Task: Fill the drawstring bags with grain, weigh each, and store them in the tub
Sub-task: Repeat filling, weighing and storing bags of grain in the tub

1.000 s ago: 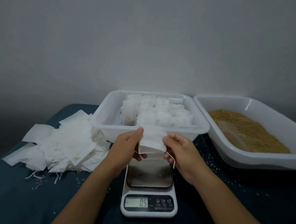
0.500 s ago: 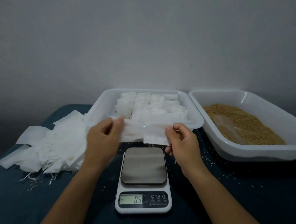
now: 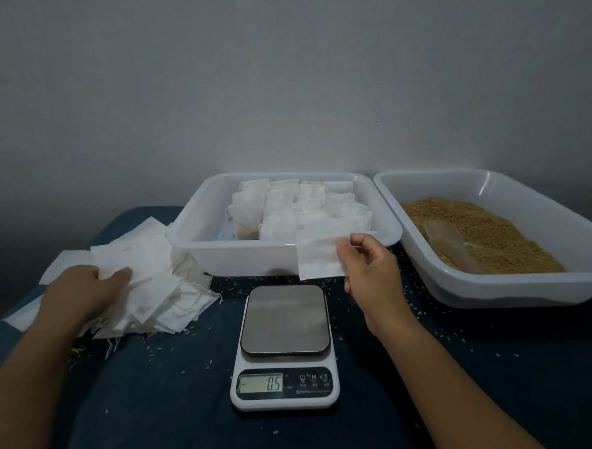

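Drawstring bag: white, flat, empty, pinched by right hand.

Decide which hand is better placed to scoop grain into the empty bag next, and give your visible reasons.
Probably the right hand: it is nearer the grain tray and scoop, though it pinches the empty bag, which the left hand, resting on the bag pile, would need to take first.

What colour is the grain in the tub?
Golden brown grain, seen best in the head view.
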The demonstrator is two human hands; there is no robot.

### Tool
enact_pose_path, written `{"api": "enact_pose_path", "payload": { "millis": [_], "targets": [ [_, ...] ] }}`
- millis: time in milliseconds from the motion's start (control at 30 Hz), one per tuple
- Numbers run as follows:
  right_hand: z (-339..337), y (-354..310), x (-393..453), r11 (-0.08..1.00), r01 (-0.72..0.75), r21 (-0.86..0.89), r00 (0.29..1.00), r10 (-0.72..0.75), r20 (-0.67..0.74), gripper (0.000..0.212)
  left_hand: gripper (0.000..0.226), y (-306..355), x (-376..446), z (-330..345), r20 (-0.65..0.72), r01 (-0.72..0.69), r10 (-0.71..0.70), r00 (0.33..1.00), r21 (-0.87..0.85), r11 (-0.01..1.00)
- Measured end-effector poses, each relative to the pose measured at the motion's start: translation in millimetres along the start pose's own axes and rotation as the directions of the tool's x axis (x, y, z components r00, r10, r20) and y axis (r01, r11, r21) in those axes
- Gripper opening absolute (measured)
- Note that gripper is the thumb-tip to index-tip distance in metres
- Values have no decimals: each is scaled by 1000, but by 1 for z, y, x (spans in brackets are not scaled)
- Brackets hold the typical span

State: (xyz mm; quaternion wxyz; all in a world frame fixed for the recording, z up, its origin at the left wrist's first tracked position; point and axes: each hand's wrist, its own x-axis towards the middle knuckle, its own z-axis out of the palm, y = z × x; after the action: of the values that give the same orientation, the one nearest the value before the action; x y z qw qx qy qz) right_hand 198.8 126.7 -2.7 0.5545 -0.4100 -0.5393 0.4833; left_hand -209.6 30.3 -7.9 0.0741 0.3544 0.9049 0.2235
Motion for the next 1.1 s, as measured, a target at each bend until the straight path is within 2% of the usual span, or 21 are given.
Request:
{"api": "enact_pose_path", "payload": {
  "millis": [67,233,300,367,400,433,467,500,533,567,600,667,733,767,833,900,967,1000,1033,1067,1100],
  "targets": [
    [0,-1,-1,1000,-5,10,1000,5,-3,19,78,0,-1,2,-39,37,-35,999,56,998],
    [-1,-1,-1,1000,-8,12,1000,8,-4,15,109,16,-21,-6,-13,130,-130,991,25,991],
    [-1,-1,-1,1000,-4,0,1000,4,-8,14,97,32,-45,-10,-191,60,-61,980,-12,998],
    [-1,-2,-1,1000,0,-10,1000,-1,-9,13,67,58,-81,-11,-387,-185,109,916,-166,969],
    [-1,-2,0,1000,-2,-18,1000,1,-6,13,44,74,-104,-10,-396,-337,211,894,-284,898],
    [-1,-2,0,1000,-5,-23,1000,5,-4,13,20,92,-130,-5,-305,-417,306,902,-426,803],
    [-2,-2,0,1000,-7,-22,1000,7,-6,13,10,108,-154,5,-129,-415,424,896,-579,702],
    [-2,-2,0,1000,-8,-17,1000,8,-11,13,17,123,-178,16,65,-344,536,842,-702,624],
    [-2,-1,1,1000,-9,-11,1000,9,-19,14,22,135,-198,30,231,-244,621,749,-775,583],
    [-3,-1,1,1000,-9,-6,1000,8,-27,14,23,144,-213,45,339,-190,665,665,-785,590],
    [-4,-2,1,1000,-8,-2,999,8,-38,14,22,151,-222,59,392,-165,672,628,-777,608],
    [-6,-2,2,1000,-9,2,998,9,-59,13,20,155,-224,76,432,-98,635,640,-774,625],
    [-8,-2,4,1000,-14,4,997,14,-72,13,19,152,-212,78,440,11,564,698,-795,607],
    [-8,-2,4,1000,-18,7,997,19,-73,13,18,148,-204,75,418,3,539,731,-792,611],
    [-8,-2,5,1000,-23,6,998,24,-65,13,16,137,-185,64,321,-117,480,817,-722,682],
    [-7,-2,4,1000,-22,-1,998,21,-53,13,15,124,-172,51,138,-242,400,906,-607,757],
    [-6,-3,4,1000,-15,-5,999,14,-44,14,13,115,-174,41,7,-271,350,937,-617,739],
    [-5,-3,3,1000,-10,-4,999,10,-40,15,12,111,-179,38,32,-247,365,930,-682,688],
    [-5,-3,3,1000,-9,-4,999,9,-38,15,13,110,-189,37,129,-182,424,897,-765,618],
    [-5,-3,3,1000,-12,-5,999,12,-35,16,15,113,-201,36,271,-86,510,816,-816,571],
    [-5,-4,3,1000,-17,-7,999,16,-32,16,16,115,-216,36,408,-9,590,697,-817,576]
  ]
}}
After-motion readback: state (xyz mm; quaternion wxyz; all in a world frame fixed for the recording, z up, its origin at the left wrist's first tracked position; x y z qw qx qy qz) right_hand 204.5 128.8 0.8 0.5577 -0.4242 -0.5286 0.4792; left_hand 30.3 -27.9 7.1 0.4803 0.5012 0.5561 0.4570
